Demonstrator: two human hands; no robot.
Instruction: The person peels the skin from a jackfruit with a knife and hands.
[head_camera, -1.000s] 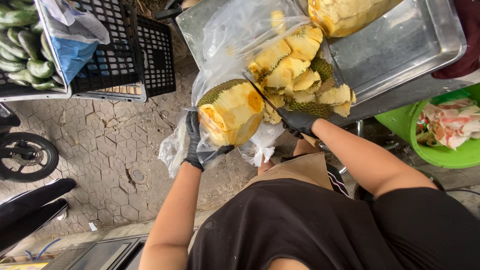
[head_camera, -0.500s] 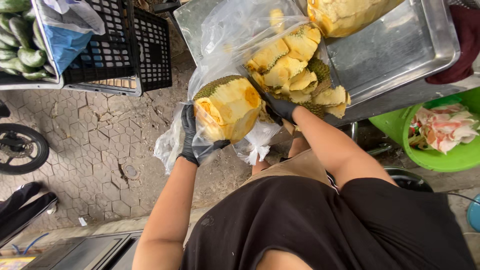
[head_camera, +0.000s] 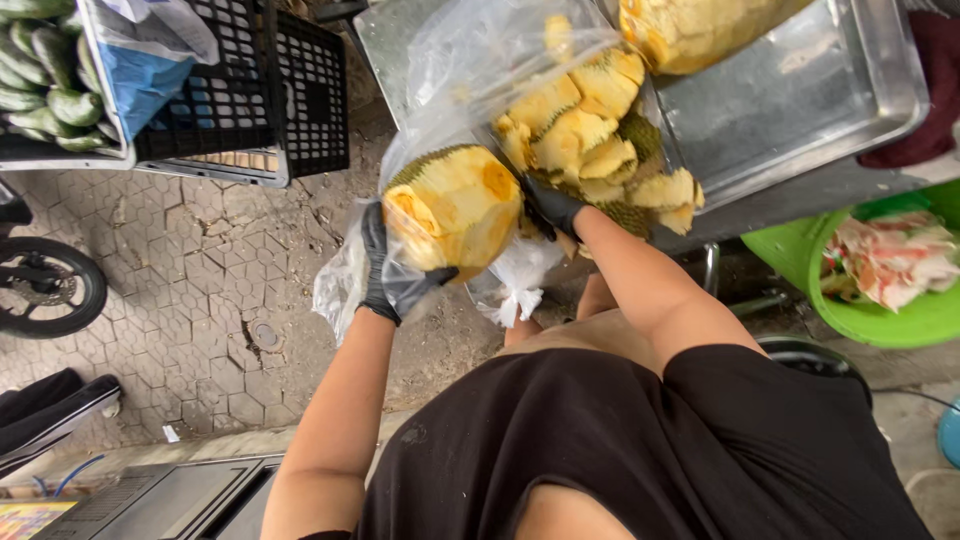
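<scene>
My left hand (head_camera: 395, 275), in a black glove, cups a big chunk of jackfruit (head_camera: 455, 205) from below; its yellow cut face is turned up and its green rind faces away. My right hand (head_camera: 550, 207), also gloved in black, is pressed against the chunk's right side with its fingers closed on a knife, whose blade is hidden behind the fruit. Just beyond lies a pile of cut yellow pieces (head_camera: 580, 130) in a clear plastic bag (head_camera: 480, 60), at the edge of a metal tray (head_camera: 800, 100).
Another large peeled fruit (head_camera: 690, 30) sits on the tray. A green basin (head_camera: 880, 320) with scraps stands at the right. Black crates (head_camera: 300, 90), a box of green cucumbers (head_camera: 40, 70) and a wheel (head_camera: 45, 285) are at the left on paved ground.
The knife blade, visible above the fruit a second ago, has gone down behind the chunk. My right hand has closed in against the fruit, and my left hand has turned the chunk slightly.
</scene>
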